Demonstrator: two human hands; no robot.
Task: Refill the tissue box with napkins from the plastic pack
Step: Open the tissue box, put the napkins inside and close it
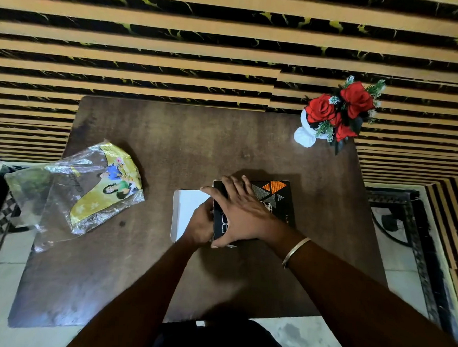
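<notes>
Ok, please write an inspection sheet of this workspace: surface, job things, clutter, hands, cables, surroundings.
Surface: dark brown wooden table, worn and stained.
Job's things: black tissue box lying near the middle; white flap open at its left end; plastic pack at the left edge, crumpled, looks mostly flat.
Clutter: white vase of red roses at the far right corner.
Hands: left hand at the box's open end; right hand pressing on top of the box.
Cables: nothing seen.
Surroundings: striped wall panel behind; tiled floor below.
</notes>
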